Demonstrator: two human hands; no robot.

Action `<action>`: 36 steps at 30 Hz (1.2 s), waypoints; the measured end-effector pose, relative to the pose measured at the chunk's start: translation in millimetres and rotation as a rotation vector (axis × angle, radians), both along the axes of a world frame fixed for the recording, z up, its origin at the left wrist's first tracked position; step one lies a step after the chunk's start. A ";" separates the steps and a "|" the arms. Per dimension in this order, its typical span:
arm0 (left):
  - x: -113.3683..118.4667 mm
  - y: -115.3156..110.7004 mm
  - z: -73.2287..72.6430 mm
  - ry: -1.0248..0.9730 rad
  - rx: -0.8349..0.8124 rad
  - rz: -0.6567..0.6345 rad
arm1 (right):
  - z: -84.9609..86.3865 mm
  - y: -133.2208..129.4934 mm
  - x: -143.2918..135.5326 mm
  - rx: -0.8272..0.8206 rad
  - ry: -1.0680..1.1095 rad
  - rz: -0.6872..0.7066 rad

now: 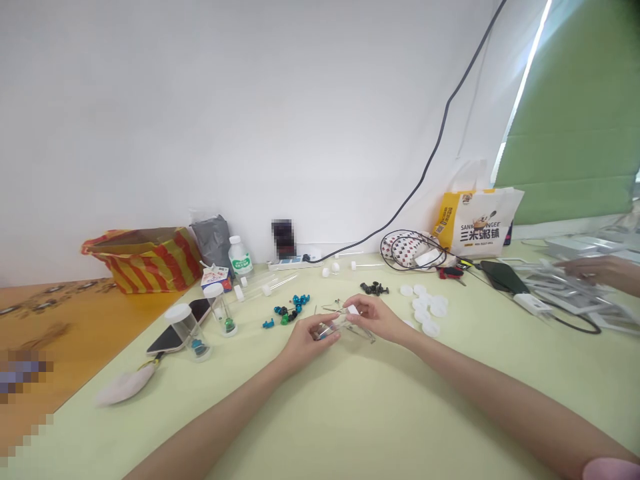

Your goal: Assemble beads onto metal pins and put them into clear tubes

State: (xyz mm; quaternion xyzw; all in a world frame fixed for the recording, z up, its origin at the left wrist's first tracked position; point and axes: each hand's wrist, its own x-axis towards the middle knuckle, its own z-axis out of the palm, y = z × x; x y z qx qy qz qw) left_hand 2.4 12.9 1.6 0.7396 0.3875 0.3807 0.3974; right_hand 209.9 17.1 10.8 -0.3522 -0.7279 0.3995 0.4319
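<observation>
Over the middle of the pale green table, my left hand (309, 339) has its fingers closed round a clear tube (327, 329) with something blue inside. My right hand (373, 317) meets it from the right, thumb and fingers pinching a small white piece (353, 311) at the tube's end. Thin metal rods lie under and beside the right fingers, partly hidden. Behind my left hand sits a group of blue, green and black small parts (295, 308). Black parts (374, 289) lie beyond my right hand, with white round caps (423, 305) to its right.
Two capped clear tubes (193, 337) stand at the left by a phone (175, 330) and a pale pouch (127, 385). Farther back are a bottle (241, 257), a power strip (295, 262) and a paper bag (480, 223). At the right, another person's hand (595, 268) touches white frames (570, 293).
</observation>
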 end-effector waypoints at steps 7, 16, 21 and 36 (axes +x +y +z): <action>-0.2 -0.3 0.1 -0.033 -0.009 0.002 | -3.7 -0.5 0.9 -0.004 -0.033 -0.012; -1.3 1.7 -3.0 0.018 0.007 0.013 | -2.0 -0.8 0.9 -0.046 0.039 0.041; -0.9 0.8 -3.7 -0.038 0.018 0.027 | -1.5 -3.3 1.0 -0.014 0.000 0.035; -3.8 4.8 -5.9 -0.010 -0.095 0.024 | -3.0 0.6 4.1 0.098 -0.003 0.092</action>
